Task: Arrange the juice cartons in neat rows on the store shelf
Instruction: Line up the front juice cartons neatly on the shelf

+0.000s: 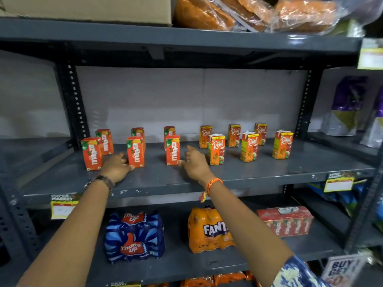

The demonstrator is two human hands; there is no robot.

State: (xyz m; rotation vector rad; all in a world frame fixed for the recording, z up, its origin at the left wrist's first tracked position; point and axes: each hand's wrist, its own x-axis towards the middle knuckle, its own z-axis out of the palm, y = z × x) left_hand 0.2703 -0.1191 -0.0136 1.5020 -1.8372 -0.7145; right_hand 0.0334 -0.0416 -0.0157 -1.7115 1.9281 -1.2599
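Spacing step: juice cartons (173, 149) stand upright in two loose rows on the shelf (269, 172). Left hand (117, 167) and right hand (193, 163), both empty and open, reach beside the front cartons. Next: nudge the fronts level.

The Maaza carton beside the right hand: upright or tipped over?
Upright. The Maaza carton stands on its base on the shelf, beside the right hand.

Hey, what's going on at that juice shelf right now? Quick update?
Left hand open beside the middle front Maaza carton. Right hand open beside the next one. Cartons upright, two rows. Nothing blocking.
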